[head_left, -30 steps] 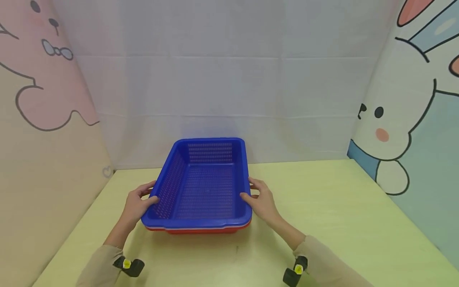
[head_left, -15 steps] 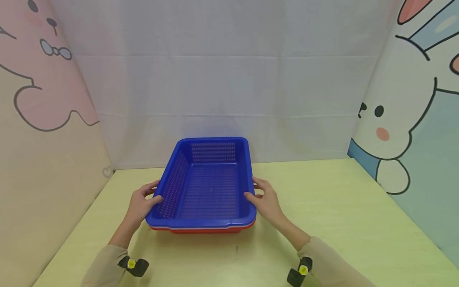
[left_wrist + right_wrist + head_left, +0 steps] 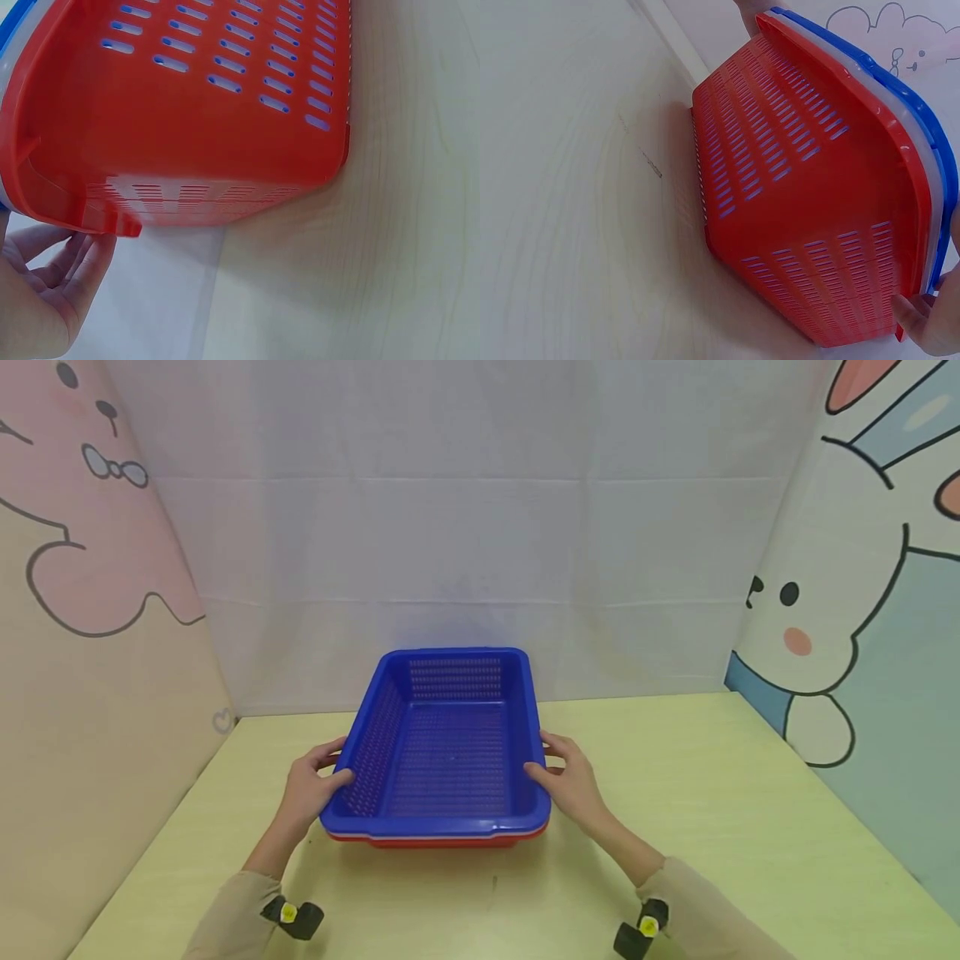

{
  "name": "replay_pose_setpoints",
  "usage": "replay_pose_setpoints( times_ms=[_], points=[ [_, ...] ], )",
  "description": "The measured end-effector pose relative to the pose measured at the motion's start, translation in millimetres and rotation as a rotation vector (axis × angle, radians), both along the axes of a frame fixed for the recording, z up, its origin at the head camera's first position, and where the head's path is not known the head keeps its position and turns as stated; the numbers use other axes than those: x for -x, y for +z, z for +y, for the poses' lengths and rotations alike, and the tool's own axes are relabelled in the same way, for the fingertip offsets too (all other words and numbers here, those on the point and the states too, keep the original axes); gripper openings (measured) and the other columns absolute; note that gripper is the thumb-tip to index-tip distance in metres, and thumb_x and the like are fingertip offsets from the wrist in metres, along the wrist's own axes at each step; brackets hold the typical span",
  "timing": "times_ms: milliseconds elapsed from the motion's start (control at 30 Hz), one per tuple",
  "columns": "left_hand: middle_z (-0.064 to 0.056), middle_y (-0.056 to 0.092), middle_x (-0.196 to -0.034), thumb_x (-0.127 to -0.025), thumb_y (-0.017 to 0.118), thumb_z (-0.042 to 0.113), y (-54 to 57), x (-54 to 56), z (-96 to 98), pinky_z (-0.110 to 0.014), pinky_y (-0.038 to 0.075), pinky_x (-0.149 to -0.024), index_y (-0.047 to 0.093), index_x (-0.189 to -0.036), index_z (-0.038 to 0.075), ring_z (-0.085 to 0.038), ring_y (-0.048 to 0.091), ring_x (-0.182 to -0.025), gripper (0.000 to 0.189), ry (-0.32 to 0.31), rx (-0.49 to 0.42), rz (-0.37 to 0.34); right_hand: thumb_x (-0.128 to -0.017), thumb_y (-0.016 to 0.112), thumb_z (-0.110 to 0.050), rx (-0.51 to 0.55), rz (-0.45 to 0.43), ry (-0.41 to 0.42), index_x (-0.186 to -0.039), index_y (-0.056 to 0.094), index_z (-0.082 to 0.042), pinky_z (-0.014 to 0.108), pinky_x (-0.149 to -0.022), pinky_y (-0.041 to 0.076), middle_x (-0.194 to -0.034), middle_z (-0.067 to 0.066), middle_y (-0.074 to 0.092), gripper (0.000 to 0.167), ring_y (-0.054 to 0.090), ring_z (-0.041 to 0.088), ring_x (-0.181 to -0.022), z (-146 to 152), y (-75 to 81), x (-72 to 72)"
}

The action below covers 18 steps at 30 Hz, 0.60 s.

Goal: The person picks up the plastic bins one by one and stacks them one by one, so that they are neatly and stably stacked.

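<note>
A stack of rectangular perforated plastic baskets is in front of me in the head view. The blue basket (image 3: 438, 827) is on top, open side up, with nothing inside. Below it shows the thin rim of a white basket (image 3: 930, 161), and the red basket (image 3: 187, 112) is lowest. My left hand (image 3: 309, 787) grips the stack's left rim, thumb over the blue edge and fingers underneath. On the opposite side my right hand (image 3: 576, 783) grips the rim the same way. The red base is at or very near the tabletop; I cannot tell whether it touches.
The pale yellow-green table (image 3: 712, 793) spreads to both sides of the stack. Behind it hangs a white cloth wall (image 3: 465, 543), close to the stack's far end. Side panels with cartoon animals stand left (image 3: 112, 693) and right (image 3: 900, 710).
Both hands and the basket stack have shifted a little to the right across the table. The grip on both rims stays the same.
</note>
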<state>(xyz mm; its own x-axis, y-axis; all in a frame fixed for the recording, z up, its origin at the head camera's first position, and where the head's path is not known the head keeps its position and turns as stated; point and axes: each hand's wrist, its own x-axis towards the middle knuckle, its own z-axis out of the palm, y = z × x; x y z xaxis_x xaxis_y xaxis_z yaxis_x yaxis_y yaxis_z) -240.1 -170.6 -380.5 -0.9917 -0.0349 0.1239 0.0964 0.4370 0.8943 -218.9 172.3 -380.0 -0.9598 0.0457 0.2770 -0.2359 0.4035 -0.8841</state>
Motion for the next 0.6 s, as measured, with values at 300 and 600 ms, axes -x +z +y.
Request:
replay_pose_setpoints(
  times_ms=[300,600],
  points=[
    [-0.025,0.054,-0.117,-0.074,0.059,-0.003,0.1,-1.2,13.1,-0.015,0.045,-0.068,0.048,-0.128,-0.004,-0.031,0.051,-0.107,0.055,0.01,-0.034,0.001,-0.078,0.068,-0.004,0.024,-0.018,0.007,-0.125,0.05,0.005,0.039,-0.083,0.049,-0.121,0.02,0.051,0.051,0.053,0.033,-0.105,12.3,0.4,0.3],
    [-0.023,0.055,-0.117,-0.073,0.059,-0.003,-1.1,-1.0,26.0,-0.014,0.045,-0.065,0.05,-0.126,-0.003,-0.03,0.052,-0.105,0.054,0.028,-0.046,0.006,-0.079,0.067,-0.004,0.017,-0.025,0.017,-0.126,0.049,0.005,0.039,-0.084,0.049,-0.122,0.021,0.051,0.051,0.053,0.033,-0.106,25.4,1.7,-0.1]
  ],
)
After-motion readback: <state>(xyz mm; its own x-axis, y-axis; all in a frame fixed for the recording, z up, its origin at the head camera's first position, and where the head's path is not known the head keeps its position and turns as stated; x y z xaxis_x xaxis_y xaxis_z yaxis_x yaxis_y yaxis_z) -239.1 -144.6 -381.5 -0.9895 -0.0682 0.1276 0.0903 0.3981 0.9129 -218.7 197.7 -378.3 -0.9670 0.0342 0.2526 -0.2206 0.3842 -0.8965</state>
